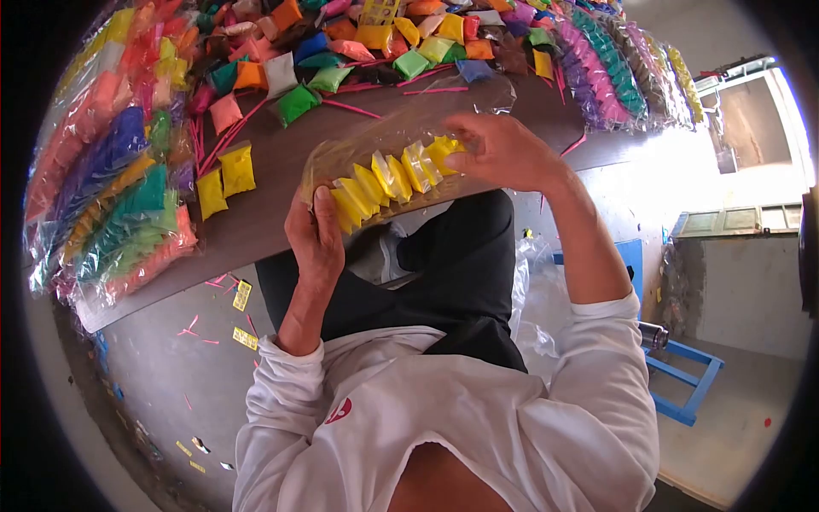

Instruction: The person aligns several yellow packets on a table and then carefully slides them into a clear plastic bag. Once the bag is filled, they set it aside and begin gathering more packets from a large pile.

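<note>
My left hand (pixel 316 235) grips the left end of a clear plastic bag (pixel 341 158), its thumb on top. Inside the bag, several small yellow packets (pixel 373 185) stand in a slanted row. At the bag's right end, my right hand (pixel 508 154) has its thumb and fingers around the last yellow packet (pixel 444 154); its exact contact with the bag film is hard to see. Two more yellow packets (pixel 238 169) lie on the brown table (pixel 264 200) to the left of the bag.
A heap of coloured packets (pixel 341 51) covers the table's far side, with pink sticks (pixel 351 109) among them. Filled bags lie in stacks at left (pixel 119 188) and right (pixel 606 68). A blue stool (pixel 691 384) stands at right; yellow cards (pixel 242 295) litter the floor.
</note>
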